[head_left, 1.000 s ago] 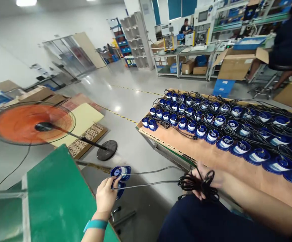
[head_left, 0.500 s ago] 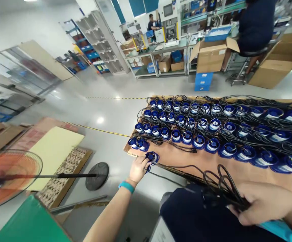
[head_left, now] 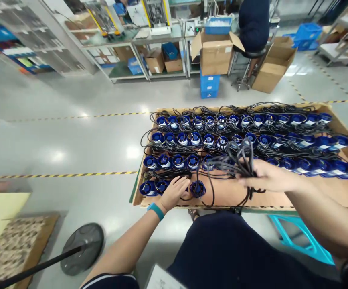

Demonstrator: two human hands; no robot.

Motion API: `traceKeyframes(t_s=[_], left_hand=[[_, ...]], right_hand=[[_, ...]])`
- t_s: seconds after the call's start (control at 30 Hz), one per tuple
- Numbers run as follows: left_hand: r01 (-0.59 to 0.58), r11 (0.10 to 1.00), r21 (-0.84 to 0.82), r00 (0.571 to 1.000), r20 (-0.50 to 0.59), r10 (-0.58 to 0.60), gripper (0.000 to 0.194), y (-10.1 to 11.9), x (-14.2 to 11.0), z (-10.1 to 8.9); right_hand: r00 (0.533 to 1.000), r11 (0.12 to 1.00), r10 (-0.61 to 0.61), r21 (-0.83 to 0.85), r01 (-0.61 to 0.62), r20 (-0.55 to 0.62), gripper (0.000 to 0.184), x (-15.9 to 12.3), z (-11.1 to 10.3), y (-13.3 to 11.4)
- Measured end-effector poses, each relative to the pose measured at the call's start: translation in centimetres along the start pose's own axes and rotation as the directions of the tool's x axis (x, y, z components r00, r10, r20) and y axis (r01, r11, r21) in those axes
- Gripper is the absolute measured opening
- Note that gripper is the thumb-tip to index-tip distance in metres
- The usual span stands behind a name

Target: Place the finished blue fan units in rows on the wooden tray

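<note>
Black cable, gathered in a loose looped bundle (head_left: 246, 160), is gripped in my right hand (head_left: 267, 174) above the front part of the tray. My left hand (head_left: 175, 192) is at the tray's front left, its fingers stretched out, just left of a round blue motor-like unit (head_left: 197, 188). Whether the fingertips touch that unit I cannot tell. Two similar blue units (head_left: 154, 188) sit left of my hand in the same front row. Behind them, several rows of blue units with white labels (head_left: 178, 161) stand among tangled black cables.
The shallow tray (head_left: 222, 196) has brown board and a raised wooden edge. A turquoise stool (head_left: 303, 237) is below its front right. A fan base (head_left: 82, 249) stands on the floor at left. Beyond are an open carton (head_left: 216, 56) on blue crates (head_left: 209, 86) and a seated person (head_left: 253, 26).
My left hand has brought the blue unit from the tray's front edge into the front row and let go. My right hand has lifted the cable bundle over the tray. The view has swung right.
</note>
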State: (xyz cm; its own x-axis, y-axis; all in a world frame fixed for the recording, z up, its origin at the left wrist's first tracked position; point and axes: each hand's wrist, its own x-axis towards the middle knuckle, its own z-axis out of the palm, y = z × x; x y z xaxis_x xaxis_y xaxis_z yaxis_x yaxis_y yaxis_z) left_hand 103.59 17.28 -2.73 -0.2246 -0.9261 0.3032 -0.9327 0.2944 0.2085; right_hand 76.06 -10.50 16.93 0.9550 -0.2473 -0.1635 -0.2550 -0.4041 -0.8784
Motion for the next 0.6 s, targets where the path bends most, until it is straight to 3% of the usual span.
traceKeyframes(t_s=[0.13, 0.23, 0.3, 0.37, 0.47, 0.53, 0.6], left_hand=[[0.173, 0.978, -0.114, 0.965, -0.179, -0.192, 0.093, 3.2, -0.8, -0.8], [0.191, 0.971, -0.146, 0.940, -0.259, -0.224, 0.102, 6.1, -0.6, -0.9], [0.139, 0.986, -0.094, 0.959, -0.236, -0.158, 0.095, 7.2, 0.3, -0.5], [0.125, 0.992, -0.035, 0.981, -0.145, -0.129, 0.085, 7.7, 1.7, 0.1], [0.188, 0.982, 0.028, 0.982, -0.011, -0.187, 0.063, 7.7, 3.3, 0.8], [0.212, 0.976, 0.057, 0.977, 0.008, -0.213, 0.048, 7.8, 3.7, 1.0], [0.224, 0.972, 0.070, 0.975, -0.005, -0.224, 0.039, 7.8, 3.6, 0.9]], right_hand=[[0.980, 0.989, 0.054, -0.123, -0.078, -0.192, 0.034, 1.7, -0.1, 1.2], [0.965, 0.976, 0.060, -0.188, -0.111, -0.254, 0.033, 3.1, -0.2, 0.5], [0.983, 0.971, 0.034, -0.228, -0.076, -0.180, 0.032, 4.8, 0.1, -0.9], [1.000, 0.962, -0.021, -0.272, 0.019, -0.004, 0.027, 7.4, 1.1, -2.7], [0.949, 0.932, -0.032, -0.333, 0.142, 0.314, 0.014, 12.4, 4.4, -4.8], [0.921, 0.886, 0.014, -0.431, 0.168, 0.389, 0.012, 15.6, 7.6, -4.9], [0.931, 0.820, 0.052, -0.548, 0.167, 0.362, 0.019, 18.1, 11.1, -3.8]])
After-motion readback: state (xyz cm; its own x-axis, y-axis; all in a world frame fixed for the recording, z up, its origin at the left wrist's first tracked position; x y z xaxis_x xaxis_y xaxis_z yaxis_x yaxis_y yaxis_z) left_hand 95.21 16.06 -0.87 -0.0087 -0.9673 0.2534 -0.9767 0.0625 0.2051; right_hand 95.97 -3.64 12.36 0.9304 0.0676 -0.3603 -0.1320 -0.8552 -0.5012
